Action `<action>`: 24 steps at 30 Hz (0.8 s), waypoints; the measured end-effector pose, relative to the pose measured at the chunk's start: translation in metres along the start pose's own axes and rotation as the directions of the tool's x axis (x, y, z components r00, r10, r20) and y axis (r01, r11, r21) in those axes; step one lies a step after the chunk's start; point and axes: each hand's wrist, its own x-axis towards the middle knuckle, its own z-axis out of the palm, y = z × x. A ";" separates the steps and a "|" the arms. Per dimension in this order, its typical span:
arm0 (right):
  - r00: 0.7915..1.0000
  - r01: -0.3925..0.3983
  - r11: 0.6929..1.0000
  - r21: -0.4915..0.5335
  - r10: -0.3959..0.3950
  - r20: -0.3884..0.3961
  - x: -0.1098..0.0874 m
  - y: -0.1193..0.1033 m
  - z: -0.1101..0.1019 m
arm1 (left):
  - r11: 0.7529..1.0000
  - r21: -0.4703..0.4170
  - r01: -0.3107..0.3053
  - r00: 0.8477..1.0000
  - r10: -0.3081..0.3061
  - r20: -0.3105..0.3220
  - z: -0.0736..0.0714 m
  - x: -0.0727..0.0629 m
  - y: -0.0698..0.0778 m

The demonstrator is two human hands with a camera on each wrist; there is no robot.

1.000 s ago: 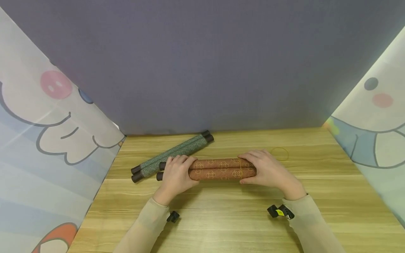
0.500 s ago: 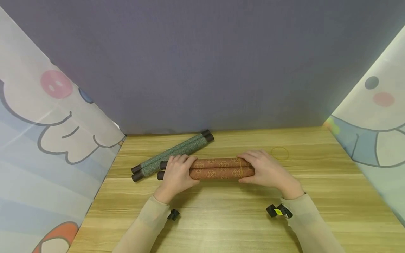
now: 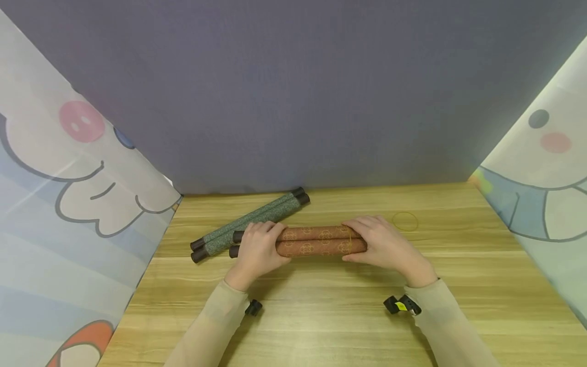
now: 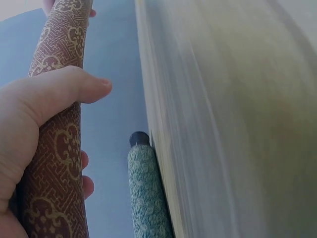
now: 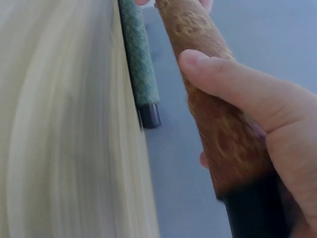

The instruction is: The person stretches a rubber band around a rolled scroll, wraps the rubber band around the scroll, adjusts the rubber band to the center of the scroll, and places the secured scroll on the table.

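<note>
A pair of brown, gold-patterned scrolls (image 3: 316, 248) is held level, side by side, at the centre of the head view above a wood-grain table (image 3: 330, 316). Both ends are gripped: the left end by the left hand (image 3: 259, 250), the right end by the right hand (image 3: 382, 243), with fingers and thumb curled round each. A thin yellow rubber band (image 3: 350, 239) is looped round the pair beside the right hand. Between nine and ten o'clock from them, two green scrolls (image 3: 247, 218) with dark ends are laid slantwise, partly hidden by the left hand. A loose rubber band (image 3: 405, 212) is seen between two and three o'clock. The far edge, at twelve o'clock, is closed off by a grey panel (image 3: 293, 92). Compared with a second ago, the brown scrolls have been shifted slightly toward twelve o'clock; the green scrolls have been left in place.
</note>
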 end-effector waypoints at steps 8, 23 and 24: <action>0.994 0.092 0.995 -0.037 -0.094 -0.050 0.005 -0.008 0.014 | 0.999 0.035 0.008 1.000 -0.009 0.010 0.006 -0.002 0.004; 0.996 0.082 0.997 -0.012 -0.082 -0.022 0.008 -0.019 0.013 | 1.000 0.021 0.010 0.999 -0.011 0.044 0.012 0.000 0.010; 0.997 0.078 0.997 -0.004 -0.078 -0.022 0.008 -0.019 0.011 | 1.000 0.022 0.007 0.999 -0.007 0.039 0.012 0.001 0.011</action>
